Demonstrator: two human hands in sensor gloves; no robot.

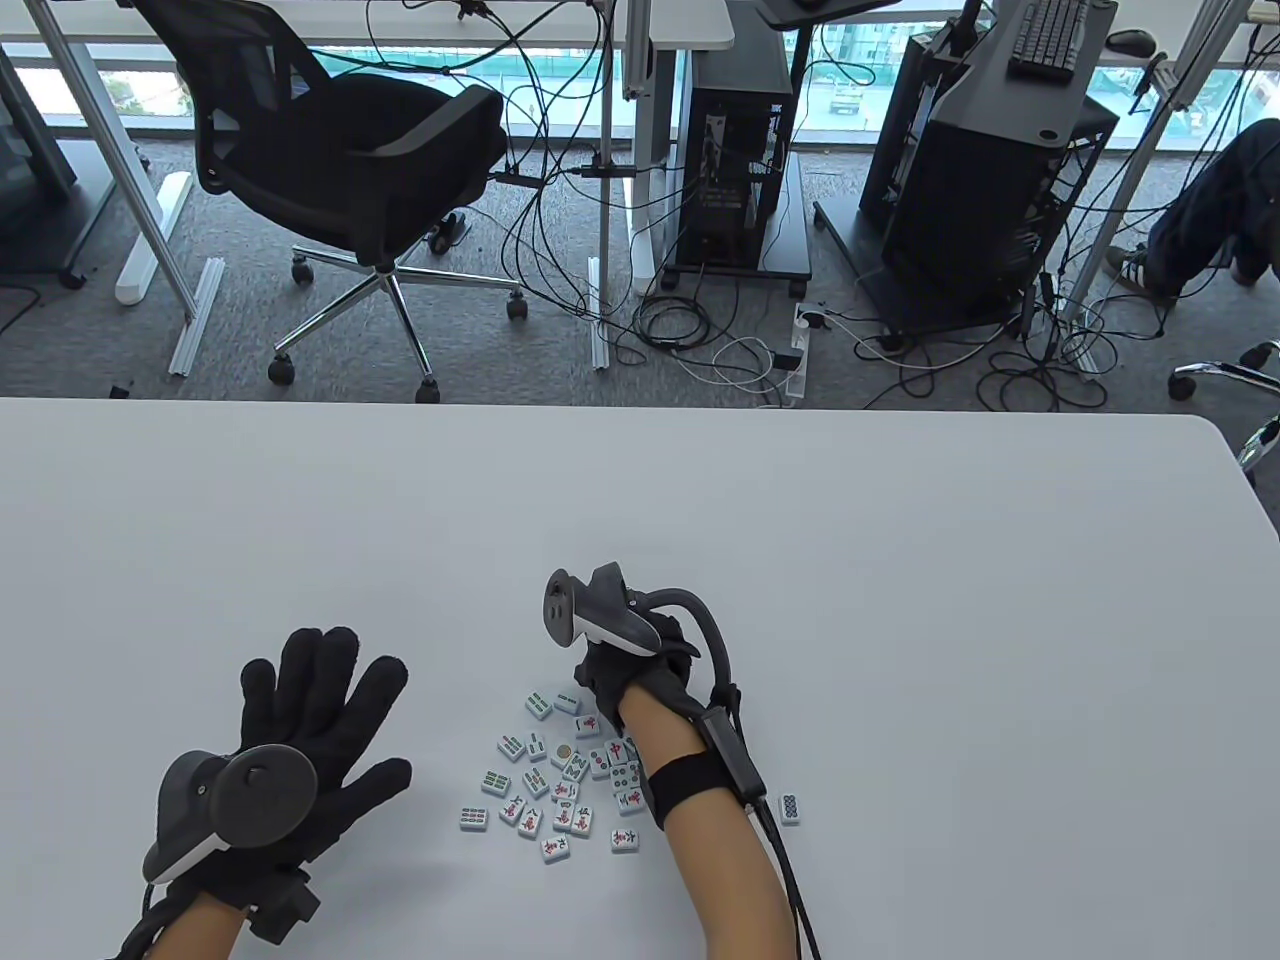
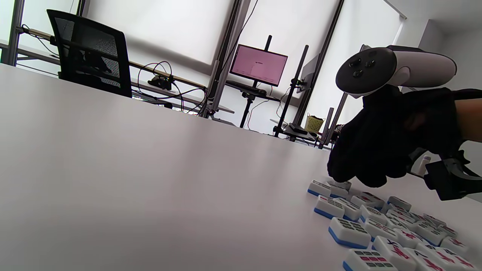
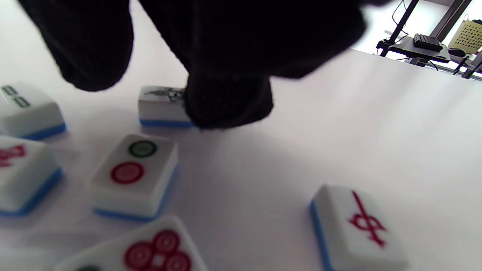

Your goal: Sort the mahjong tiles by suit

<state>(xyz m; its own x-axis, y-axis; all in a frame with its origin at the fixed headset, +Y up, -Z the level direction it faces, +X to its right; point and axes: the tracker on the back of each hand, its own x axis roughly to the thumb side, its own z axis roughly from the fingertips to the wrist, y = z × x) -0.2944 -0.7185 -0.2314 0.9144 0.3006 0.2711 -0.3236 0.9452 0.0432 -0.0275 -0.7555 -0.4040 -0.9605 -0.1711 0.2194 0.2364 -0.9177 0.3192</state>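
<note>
Table view: left hand fingers spread wide; right hand fingers on tile.

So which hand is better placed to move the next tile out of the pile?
The right hand. It is curled over the far edge of the tile pile, a fingertip already touching one tile. The left hand lies flat and spread on the table, beside the pile.
</note>
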